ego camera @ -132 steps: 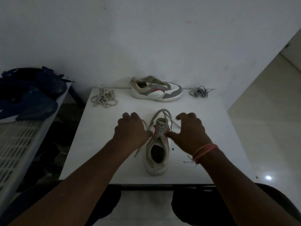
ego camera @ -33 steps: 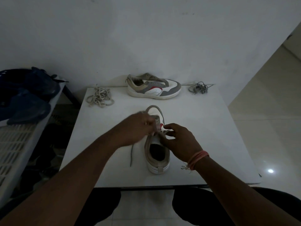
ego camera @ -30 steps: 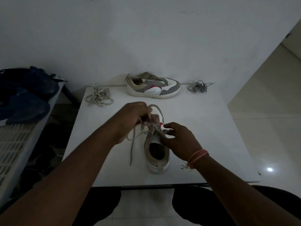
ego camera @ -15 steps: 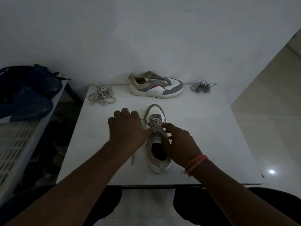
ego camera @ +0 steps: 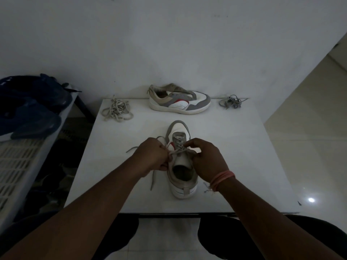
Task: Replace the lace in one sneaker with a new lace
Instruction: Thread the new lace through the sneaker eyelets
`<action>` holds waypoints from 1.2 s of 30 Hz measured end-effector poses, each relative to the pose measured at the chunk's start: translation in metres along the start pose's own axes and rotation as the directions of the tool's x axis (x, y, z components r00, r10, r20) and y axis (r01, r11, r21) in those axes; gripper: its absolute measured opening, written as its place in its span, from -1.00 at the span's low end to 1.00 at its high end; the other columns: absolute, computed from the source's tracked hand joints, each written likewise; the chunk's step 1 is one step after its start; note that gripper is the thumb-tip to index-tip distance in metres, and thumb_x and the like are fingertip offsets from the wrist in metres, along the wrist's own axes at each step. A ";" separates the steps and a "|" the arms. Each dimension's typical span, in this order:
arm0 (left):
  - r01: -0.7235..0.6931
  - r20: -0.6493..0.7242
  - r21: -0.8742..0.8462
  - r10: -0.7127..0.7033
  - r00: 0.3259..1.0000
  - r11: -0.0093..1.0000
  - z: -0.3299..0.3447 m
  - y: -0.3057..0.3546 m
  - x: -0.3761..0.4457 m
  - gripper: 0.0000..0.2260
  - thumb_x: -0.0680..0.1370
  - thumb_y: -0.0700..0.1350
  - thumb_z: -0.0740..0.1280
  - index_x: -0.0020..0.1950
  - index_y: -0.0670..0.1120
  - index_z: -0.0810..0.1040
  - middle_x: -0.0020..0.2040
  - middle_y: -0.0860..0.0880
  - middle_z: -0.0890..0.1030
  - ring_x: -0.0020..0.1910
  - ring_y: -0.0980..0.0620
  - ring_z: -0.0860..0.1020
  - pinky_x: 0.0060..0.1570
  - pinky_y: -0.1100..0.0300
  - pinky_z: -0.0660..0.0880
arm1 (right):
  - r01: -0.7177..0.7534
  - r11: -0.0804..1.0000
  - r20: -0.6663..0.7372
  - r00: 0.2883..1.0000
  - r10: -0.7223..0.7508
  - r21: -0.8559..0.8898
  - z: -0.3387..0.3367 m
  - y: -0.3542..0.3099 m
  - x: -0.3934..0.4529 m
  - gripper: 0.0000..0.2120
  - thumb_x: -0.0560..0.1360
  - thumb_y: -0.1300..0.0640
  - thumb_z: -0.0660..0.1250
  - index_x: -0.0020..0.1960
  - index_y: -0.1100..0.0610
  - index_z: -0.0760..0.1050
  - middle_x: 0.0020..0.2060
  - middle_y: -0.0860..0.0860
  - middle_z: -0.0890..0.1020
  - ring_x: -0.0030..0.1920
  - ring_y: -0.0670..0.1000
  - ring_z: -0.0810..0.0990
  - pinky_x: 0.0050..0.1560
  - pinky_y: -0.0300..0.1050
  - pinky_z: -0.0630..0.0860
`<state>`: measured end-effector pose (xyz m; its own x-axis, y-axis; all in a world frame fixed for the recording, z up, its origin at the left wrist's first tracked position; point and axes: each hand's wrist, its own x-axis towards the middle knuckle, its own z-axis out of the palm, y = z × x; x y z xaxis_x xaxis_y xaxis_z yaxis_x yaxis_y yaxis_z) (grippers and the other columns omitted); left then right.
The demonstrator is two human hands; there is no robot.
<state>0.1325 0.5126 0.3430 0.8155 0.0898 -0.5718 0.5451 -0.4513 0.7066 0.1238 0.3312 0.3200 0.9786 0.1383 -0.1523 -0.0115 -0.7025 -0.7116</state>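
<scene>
Hands at the lace of the near sneaker

Left hand [ego camera: 153, 157] curled, fingers pinching the pale lace [ego camera: 175, 152] just left of the eyelets; two loose ends trail from it onto the table, one out to the left, one back toward the person. Right hand [ego camera: 207, 159] curled at the sneaker's right side, thumb and fingertips pinching the lace at the top eyelets; pink thread band [ego camera: 221, 178] on that wrist. Sneaker [ego camera: 181, 171] upright on the white table [ego camera: 234, 156], toe pointing away, heel toward the person, lace partly threaded. Second sneaker [ego camera: 179, 102] at the far edge, side-on, toe to the right. Beige lace bundle [ego camera: 117, 110] far left, grey lace bundle [ego camera: 231, 102] far right. Dark blue cloth [ego camera: 32, 107] on a slatted rack [ego camera: 16, 166] beside the table.
</scene>
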 end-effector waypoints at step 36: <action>0.061 0.085 -0.032 -0.058 0.995 0.998 -0.004 0.005 0.002 -0.82 0.49 -0.31 0.49 0.03 -0.39 0.65 -0.11 -0.33 0.70 -0.28 -0.13 0.68 -0.19 0.04 0.69 | 0.107 0.922 -0.186 0.965 -0.186 -0.371 -0.002 -0.003 -0.010 -0.67 0.49 0.01 0.33 0.25 -0.10 0.52 0.37 0.00 0.43 0.40 0.13 0.33 0.33 0.21 0.27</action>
<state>0.1377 0.5140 0.3474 0.7629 0.0404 -0.6453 0.6000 -0.4162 0.6832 0.1149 0.3303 0.3250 0.9844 0.1345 0.1132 0.1700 -0.8925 -0.4179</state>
